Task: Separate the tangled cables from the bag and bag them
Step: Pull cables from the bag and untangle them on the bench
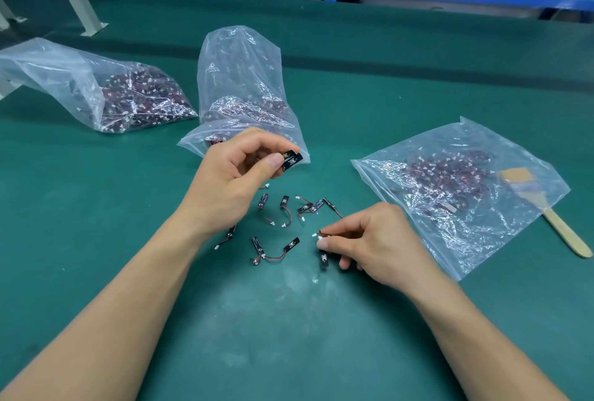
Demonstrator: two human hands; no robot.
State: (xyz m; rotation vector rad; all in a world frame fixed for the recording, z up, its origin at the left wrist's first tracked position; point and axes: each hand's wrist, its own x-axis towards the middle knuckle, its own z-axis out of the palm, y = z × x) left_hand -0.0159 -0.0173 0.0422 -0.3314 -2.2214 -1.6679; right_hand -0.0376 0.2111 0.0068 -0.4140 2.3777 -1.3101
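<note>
Black little boards are pinched in the left hand (239, 172), gathered for bagging; the right hand (366, 240) pinches a loose cable (321, 245) off the green table (289, 336).

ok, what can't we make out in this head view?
All head view.
Left hand: how many black pieces it pinches; fingers cover them.
Right hand: wire under its curled fingers; only a white connector and a black piece show.
Left bag, middle bag, right bag: cable counts lost in crinkled, glaring plastic.
Brush: head blurred under the right bag.
Loose cables: markings too small.
</note>
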